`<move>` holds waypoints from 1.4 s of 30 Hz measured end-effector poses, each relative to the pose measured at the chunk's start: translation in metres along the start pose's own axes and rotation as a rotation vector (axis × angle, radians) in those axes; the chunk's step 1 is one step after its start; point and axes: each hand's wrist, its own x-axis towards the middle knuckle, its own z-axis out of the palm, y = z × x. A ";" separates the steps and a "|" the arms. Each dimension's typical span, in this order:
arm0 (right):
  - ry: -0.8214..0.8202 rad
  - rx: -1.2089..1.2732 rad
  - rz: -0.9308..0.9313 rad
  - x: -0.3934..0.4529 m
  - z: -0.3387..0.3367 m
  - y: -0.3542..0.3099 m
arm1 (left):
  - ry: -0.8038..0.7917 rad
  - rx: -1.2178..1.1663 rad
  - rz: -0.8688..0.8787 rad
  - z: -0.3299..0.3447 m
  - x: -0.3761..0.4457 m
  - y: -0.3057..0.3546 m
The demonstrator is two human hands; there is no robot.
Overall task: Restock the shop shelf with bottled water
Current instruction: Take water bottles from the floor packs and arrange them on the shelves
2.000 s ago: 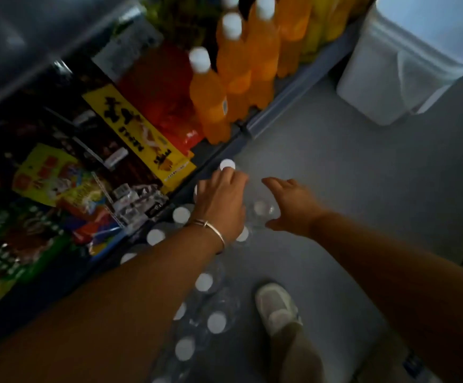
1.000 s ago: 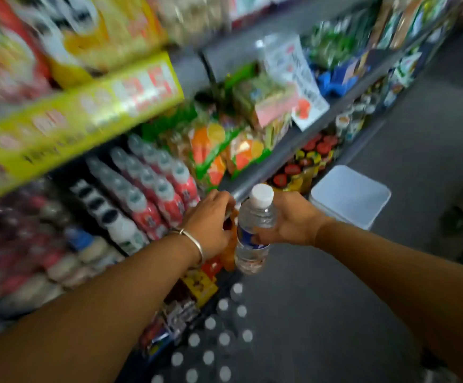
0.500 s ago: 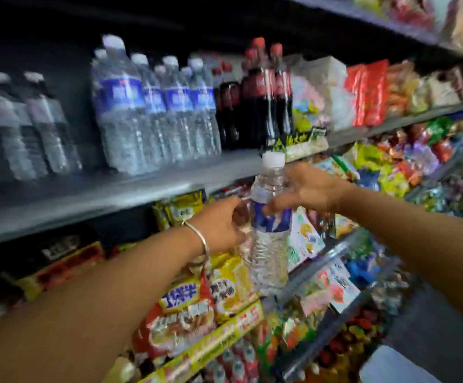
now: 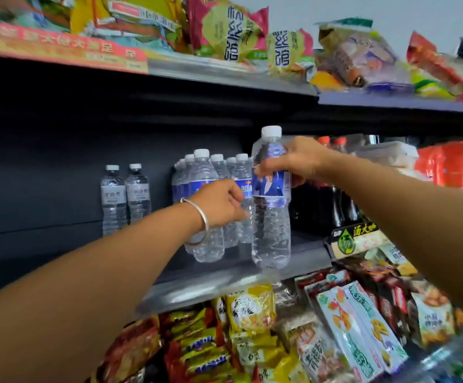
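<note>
Bottled water [image 4: 271, 217] hangs at frame centre, base just over the shelf [image 4: 211, 283] edge, right hand [image 4: 294, 164] fingers pinching its label. Left hand [image 4: 219, 203] curls beside the standing bottles [image 4: 211, 205]; a nudge could topple them.

Held bottle [image 4: 271, 217] is standing at the shelf [image 4: 225, 277] front edge, gripped by the right hand [image 4: 294, 161]; the left hand [image 4: 219, 203] is reaching in at its 9 o'clock. Bottle cluster [image 4: 211, 189] is sitting just behind-left, two bottles [image 4: 125, 197] farther toward 9 o'clock, dark bottles [image 4: 335, 200] at 3 o'clock, snack packets [image 4: 252, 308] lying below.
</note>
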 end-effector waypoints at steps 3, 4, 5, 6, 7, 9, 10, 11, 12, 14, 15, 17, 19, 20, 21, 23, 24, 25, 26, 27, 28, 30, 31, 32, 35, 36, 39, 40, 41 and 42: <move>0.010 -0.044 0.003 0.028 0.010 0.001 | 0.032 0.022 -0.038 -0.005 0.008 -0.010; 0.025 -0.069 0.008 0.037 0.015 0.002 | 0.045 0.031 -0.053 -0.006 0.009 -0.014; 0.035 -0.078 0.016 0.045 0.020 0.003 | 0.056 0.037 -0.068 -0.006 0.011 -0.017; 0.037 -0.082 0.020 0.052 0.026 0.005 | 0.063 0.041 -0.082 -0.006 0.012 -0.021; 0.031 -0.082 0.025 0.060 0.032 0.007 | 0.065 0.037 -0.095 -0.005 0.013 -0.024; 0.017 -0.096 0.032 0.072 0.043 0.012 | 0.073 0.009 -0.128 -0.002 0.015 -0.031; 0.014 -0.110 0.036 0.077 0.048 0.015 | 0.083 -0.010 -0.140 0.000 0.016 -0.034; 0.011 -0.126 0.043 0.081 0.053 0.018 | 0.100 -0.024 -0.147 0.001 0.018 -0.036; 0.006 -0.145 0.047 0.085 0.058 0.020 | 0.115 -0.032 -0.150 0.003 0.020 -0.037; -0.013 -0.178 0.048 0.091 0.065 0.025 | 0.126 -0.046 -0.151 0.005 0.024 -0.038; -0.025 -0.186 0.050 0.093 0.067 0.027 | 0.126 -0.054 -0.151 0.007 0.025 -0.037; -0.057 -0.174 0.059 0.097 0.067 0.029 | 0.128 -0.068 -0.159 0.010 0.027 -0.034; -0.113 -0.145 0.072 0.098 0.063 0.030 | 0.125 -0.072 -0.186 0.013 0.027 -0.030; -0.136 -0.127 0.075 0.099 0.061 0.030 | 0.120 -0.067 -0.199 0.015 0.028 -0.028; -0.154 -0.108 0.076 0.098 0.060 0.030 | 0.115 -0.060 -0.211 0.018 0.028 -0.026; -0.184 -0.066 0.069 0.096 0.058 0.030 | 0.110 -0.033 -0.237 0.023 0.028 -0.023; -0.195 -0.042 0.061 0.095 0.058 0.030 | 0.111 -0.013 -0.249 0.025 0.028 -0.022; -0.204 -0.016 0.052 0.093 0.058 0.030 | 0.115 0.003 -0.260 0.029 0.029 -0.021; -0.210 0.010 0.043 0.092 0.059 0.031 | 0.117 0.013 -0.269 0.031 0.029 -0.020; -0.213 0.032 0.034 0.091 0.059 0.031 | 0.117 0.024 -0.277 0.035 0.030 -0.020; -0.211 0.052 0.027 0.091 0.059 0.032 | 0.117 0.041 -0.283 0.038 0.031 -0.021; -0.191 0.092 0.024 0.092 0.058 0.034 | 0.136 0.071 -0.290 0.045 0.031 -0.022; -0.178 0.112 0.025 0.092 0.058 0.035 | 0.157 0.072 -0.291 0.049 0.032 -0.024; -0.166 0.130 0.025 0.093 0.058 0.037 | 0.182 0.073 -0.292 0.054 0.033 -0.027; -0.179 0.203 0.037 0.093 0.060 0.042 | 0.269 0.141 -0.268 0.065 0.037 -0.033; -0.192 0.243 0.055 0.092 0.060 0.043 | 0.282 0.181 -0.252 0.067 0.037 -0.035; -0.155 0.218 0.087 0.089 0.065 0.042 | 0.295 0.271 -0.207 0.068 0.037 -0.038; -0.113 0.188 0.089 0.088 0.067 0.042 | 0.300 0.279 -0.205 0.067 0.036 -0.039; -0.075 0.185 0.079 0.088 0.068 0.041 | 0.310 0.276 -0.207 0.067 0.035 -0.040; -0.053 0.201 0.066 0.087 0.068 0.041 | 0.315 0.263 -0.217 0.067 0.034 -0.041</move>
